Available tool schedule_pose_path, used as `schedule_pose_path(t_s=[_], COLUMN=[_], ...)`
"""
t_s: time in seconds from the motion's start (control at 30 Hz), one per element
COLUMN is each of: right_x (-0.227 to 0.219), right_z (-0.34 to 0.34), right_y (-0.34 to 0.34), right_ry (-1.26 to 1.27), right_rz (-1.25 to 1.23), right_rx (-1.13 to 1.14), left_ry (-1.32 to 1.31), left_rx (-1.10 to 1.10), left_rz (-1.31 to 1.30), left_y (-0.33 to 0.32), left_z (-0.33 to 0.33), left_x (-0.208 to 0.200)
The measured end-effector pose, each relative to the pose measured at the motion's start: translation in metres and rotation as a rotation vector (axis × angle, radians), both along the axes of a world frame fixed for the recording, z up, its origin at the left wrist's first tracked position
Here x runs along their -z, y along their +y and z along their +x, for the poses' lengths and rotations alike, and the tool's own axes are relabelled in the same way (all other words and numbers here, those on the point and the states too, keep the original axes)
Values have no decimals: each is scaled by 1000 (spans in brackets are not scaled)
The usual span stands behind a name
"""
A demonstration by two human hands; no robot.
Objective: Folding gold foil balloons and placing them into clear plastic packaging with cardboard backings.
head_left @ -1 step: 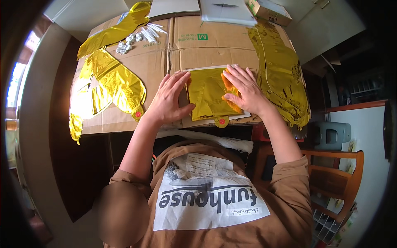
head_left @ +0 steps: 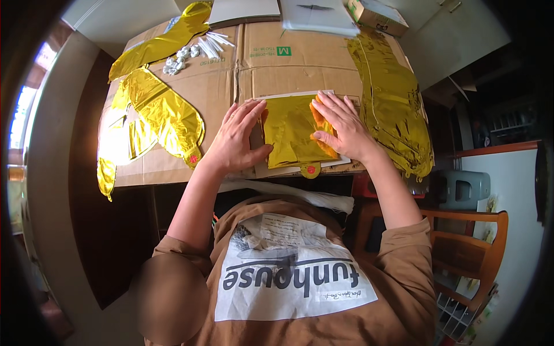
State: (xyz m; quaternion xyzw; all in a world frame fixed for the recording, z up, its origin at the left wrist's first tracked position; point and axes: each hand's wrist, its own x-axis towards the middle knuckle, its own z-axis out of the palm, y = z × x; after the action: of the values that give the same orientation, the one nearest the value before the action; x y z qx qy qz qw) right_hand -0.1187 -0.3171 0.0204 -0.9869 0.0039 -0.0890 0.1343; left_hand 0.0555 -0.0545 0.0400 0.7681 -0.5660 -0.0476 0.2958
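Observation:
A gold foil balloon (head_left: 291,130), folded into a flat rectangle, lies on a pale card (head_left: 344,160) in front of me. Its round tab, marked with a red spot, sticks out at the near edge. My left hand (head_left: 239,135) rests along the balloon's left edge, fingers stretched and thumb apart. Against the right edge lies my right hand (head_left: 341,128), palm down with its fingers extended. Orange reflections of the hands show in the foil beside both palms. Neither hand grips anything that I can see.
Flattened cardboard (head_left: 271,72) covers the table. Unfolded gold foil (head_left: 164,112) spreads at left, with another gold piece (head_left: 161,43) behind it. White sticks (head_left: 212,45) and small whitish pieces (head_left: 176,62) lie nearby. A stack of gold foil (head_left: 392,106) drapes at right; a box (head_left: 378,16) stands at back.

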Motion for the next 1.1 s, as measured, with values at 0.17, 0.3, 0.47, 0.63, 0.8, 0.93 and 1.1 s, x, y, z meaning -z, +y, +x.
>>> schedule_pose_path(t_s=[0.17, 0.3, 0.47, 0.63, 0.8, 0.93, 1.1], right_x=[-1, -4, -10, -13, -2, -5, -24], right_z=[6, 6, 0, -8, -8, -6, -3], right_y=[5, 1, 5, 12, 18, 20, 16], right_ry=[-16, -12, -78, -87, -84, -98, -115], right_rz=[17, 29, 42, 145, 95, 100, 88], right_rx=[-18, -28, -16, 20, 15, 17, 43], left_ry=[42, 86, 26, 57, 78, 106, 42], left_rx=[-13, -50, -62, -94, -111, -97, -88], left_rz=[-27, -36, -80, -117, -132, -136, -157], left_y=[3, 7, 11, 16, 12, 12, 9], left_z=[5, 10, 21, 28, 28, 33, 41], left_x=[1, -2, 0, 9, 7, 9, 2])
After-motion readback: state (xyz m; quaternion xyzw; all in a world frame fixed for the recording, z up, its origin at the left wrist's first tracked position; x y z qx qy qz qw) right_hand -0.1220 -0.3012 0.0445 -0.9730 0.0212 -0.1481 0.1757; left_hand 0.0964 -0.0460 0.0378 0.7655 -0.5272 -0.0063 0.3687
